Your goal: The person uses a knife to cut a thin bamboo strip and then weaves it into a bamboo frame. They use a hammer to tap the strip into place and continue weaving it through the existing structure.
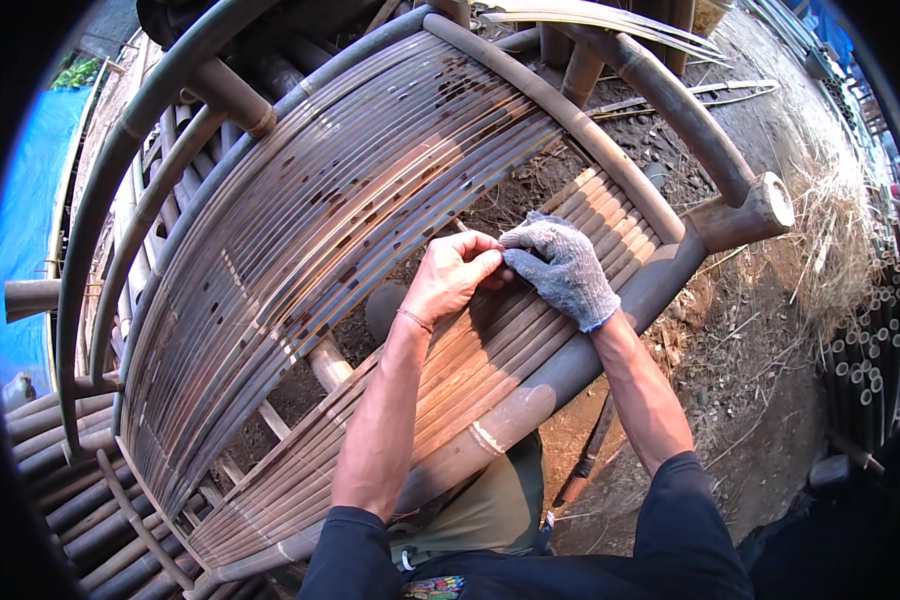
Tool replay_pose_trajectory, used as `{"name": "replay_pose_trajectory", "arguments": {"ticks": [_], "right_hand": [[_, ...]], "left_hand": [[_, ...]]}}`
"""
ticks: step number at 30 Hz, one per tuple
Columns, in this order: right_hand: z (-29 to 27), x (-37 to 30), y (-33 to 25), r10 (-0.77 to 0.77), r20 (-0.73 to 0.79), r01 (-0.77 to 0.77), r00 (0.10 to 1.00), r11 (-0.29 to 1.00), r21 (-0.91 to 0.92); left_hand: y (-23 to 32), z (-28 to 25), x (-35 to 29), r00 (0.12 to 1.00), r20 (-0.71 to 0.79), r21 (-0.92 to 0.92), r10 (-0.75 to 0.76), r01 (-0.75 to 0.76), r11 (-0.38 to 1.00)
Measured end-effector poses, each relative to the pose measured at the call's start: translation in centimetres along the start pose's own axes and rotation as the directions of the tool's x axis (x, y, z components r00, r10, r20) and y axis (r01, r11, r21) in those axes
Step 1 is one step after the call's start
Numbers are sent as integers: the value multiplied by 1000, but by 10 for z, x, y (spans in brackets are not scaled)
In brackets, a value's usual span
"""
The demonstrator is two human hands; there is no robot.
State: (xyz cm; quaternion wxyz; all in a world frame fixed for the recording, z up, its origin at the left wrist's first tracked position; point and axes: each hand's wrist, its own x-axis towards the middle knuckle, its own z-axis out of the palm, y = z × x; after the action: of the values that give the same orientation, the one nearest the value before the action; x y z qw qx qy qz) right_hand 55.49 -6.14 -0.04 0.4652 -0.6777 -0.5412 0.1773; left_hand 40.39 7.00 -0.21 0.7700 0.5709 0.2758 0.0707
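Bamboo slats point(470, 360) run diagonally beneath gloved right hand point(562, 268); left hand point(456, 270) meets it at slats' inner edge, both pinched, anything held too small to tell.

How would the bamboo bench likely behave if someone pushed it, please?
The bamboo bench would probably feel stiff, given its thick poles. Its thin slats may flex, being long and narrow. Its broad build makes tipping seem unlikely.

Can read no text, label, number or sign anywhere in view, and can make out just a small multicoloured print point(433, 588) on the dark clothing point(570, 582) at the lower edge, partly cut off and too small to decipher as lettering.
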Motion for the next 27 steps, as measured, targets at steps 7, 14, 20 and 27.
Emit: {"name": "replay_pose_trajectory", "arguments": {"ticks": [7,14,20,27], "right_hand": [[-6,-7,-7,294,-100,-198,951,820,537],[13,-7,-5,86,-244,-82,966,996,28],[0,-6,-19,-382,-214,266,899,866,-424],[7,1,-9,-368,-112,274,923,835,-478]], "left_hand": [[-2,-1,2,998,-61,-10,-23,23,1000],[-4,2,2,997,-74,-21,-5,4,1000],[-4,7,3,992,-128,-27,16,-19,999],[-9,4,1,994,-90,16,62,-61,998]]}}
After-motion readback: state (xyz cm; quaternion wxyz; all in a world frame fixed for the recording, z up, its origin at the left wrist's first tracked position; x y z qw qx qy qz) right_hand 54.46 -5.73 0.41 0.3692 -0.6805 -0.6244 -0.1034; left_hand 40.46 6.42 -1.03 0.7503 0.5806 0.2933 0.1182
